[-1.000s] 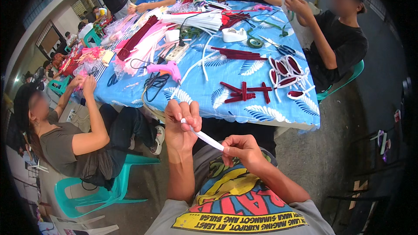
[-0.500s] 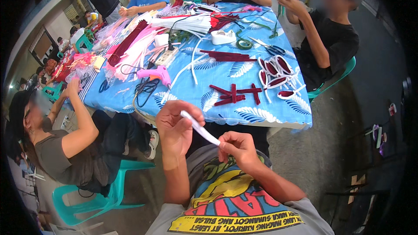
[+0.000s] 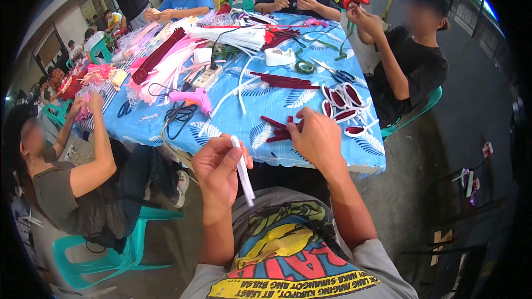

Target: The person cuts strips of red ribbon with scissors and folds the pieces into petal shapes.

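Observation:
My left hand (image 3: 221,169) is closed in front of the table edge. Between its thumb and fingers it pinches a white folded pipe cleaner strip (image 3: 244,180), whose two ends hang down toward my shirt. Over the table, my right hand (image 3: 320,139) bends its thumb and fingertips round one of the short dark red pipe cleaner pieces (image 3: 275,123). Part of that small pile is hidden beneath the hand. Just beyond and to the right lie several white-rimmed loops with dark red centres (image 3: 344,98).
Longer dark red pipe cleaners (image 3: 284,81) lie beyond my right hand. A pink glue gun (image 3: 193,98) with a black cord, a tape dispenser (image 3: 279,56), green tape (image 3: 305,66) and scissors (image 3: 339,73) are on the blue cloth (image 3: 233,127). Other people sit around the table.
My right hand has let go of the white strip and moved forward onto the dark red pieces. The strip, now only in my left hand, has swung to point downward.

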A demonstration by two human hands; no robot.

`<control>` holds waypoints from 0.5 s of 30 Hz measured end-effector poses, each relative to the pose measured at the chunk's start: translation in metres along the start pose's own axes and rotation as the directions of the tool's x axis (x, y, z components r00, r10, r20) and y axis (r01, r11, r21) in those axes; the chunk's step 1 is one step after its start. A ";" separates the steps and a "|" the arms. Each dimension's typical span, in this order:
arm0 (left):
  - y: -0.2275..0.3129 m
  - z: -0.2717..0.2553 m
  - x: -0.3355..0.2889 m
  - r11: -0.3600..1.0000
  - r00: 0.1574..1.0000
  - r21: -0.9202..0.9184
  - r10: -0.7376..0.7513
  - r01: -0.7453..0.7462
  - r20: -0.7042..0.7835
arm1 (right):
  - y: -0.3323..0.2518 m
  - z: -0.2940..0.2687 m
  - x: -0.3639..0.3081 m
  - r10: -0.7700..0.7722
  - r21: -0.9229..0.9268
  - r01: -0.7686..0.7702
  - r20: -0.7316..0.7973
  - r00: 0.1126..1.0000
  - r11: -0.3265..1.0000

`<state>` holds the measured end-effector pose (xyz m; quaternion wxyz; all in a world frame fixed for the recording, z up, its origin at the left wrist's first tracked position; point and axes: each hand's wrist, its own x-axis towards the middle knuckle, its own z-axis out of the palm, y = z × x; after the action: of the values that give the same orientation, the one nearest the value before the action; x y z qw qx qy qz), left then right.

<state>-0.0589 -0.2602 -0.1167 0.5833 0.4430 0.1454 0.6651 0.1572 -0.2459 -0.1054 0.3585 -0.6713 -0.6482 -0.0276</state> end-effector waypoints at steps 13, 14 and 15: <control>-0.012 0.012 -0.007 0.978 0.995 0.184 -0.095 0.096 -0.014 | 0.003 -0.002 0.006 0.167 0.433 -0.164 0.031 0.986 0.886; -0.011 0.014 -0.007 0.975 0.995 0.203 -0.096 0.095 -0.003 | 0.003 -0.006 0.001 0.176 0.472 -0.174 0.040 0.983 0.864; -0.011 0.015 -0.007 0.971 0.995 0.222 -0.097 0.093 0.009 | 0.003 -0.009 -0.004 0.186 0.510 -0.185 0.050 0.981 0.840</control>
<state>-0.0408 -0.2688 -0.1187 0.5629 0.5041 0.2338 0.6118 0.1629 -0.2540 -0.1021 0.5254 -0.6114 -0.5638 0.1797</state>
